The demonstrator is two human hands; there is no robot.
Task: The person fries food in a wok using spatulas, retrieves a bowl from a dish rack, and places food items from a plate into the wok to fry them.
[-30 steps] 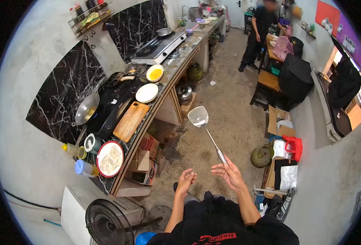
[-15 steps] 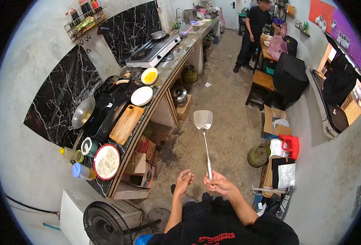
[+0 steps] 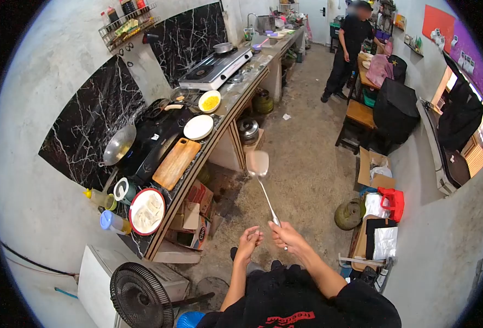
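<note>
My right hand (image 3: 288, 238) is wrapped round the handle of a metal wok spatula (image 3: 265, 192). Its broad blade points away from me and leans a little left, above the floor. Close by on the left, my left hand (image 3: 249, 241) is raised with loosely bent fingers, apart from the spatula and holding nothing. On the counter to the left are a wooden cutting board (image 3: 176, 164), a white plate (image 3: 198, 127), a bowl of yellow food (image 3: 209, 101) and a red-rimmed dish with pale pieces (image 3: 147, 212). A wok (image 3: 119, 145) sits tilted near the wall.
The counter (image 3: 236, 104) runs along the left wall and bears a two-burner stove (image 3: 216, 69). A black fan (image 3: 142, 295) stands at lower left. Boxes, a red bag (image 3: 392, 204) and a green gas cylinder (image 3: 349, 214) line the right side. Another person (image 3: 352, 49) stands far back.
The spatula has swung left, its blade shifting toward the counter, and my right hand has turned with it. My left hand stays nearly in place. The whole view has shifted slightly.
</note>
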